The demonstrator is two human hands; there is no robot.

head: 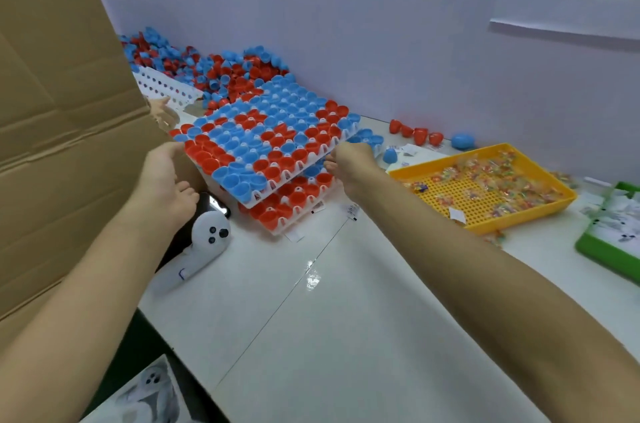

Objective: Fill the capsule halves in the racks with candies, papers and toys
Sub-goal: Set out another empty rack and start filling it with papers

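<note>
A white rack (266, 131) full of red and blue capsule halves is tilted up above a second rack (294, 204) lying on the table. My left hand (166, 176) grips the top rack's left edge. My right hand (349, 159) grips its right edge, fingers curled under it. A yellow tray (540, 211) holds wrapped candies at the right. Beyond it, a green tray (602, 253) holds white papers at the far right edge.
A big cardboard box (59, 111) stands at the left. Loose red and blue capsule halves (207, 66) pile against the wall, with an unfilled white rack (166, 86) beside them. A white controller (204, 246) lies near the box. Another person's hand (162, 114) shows behind the box flap.
</note>
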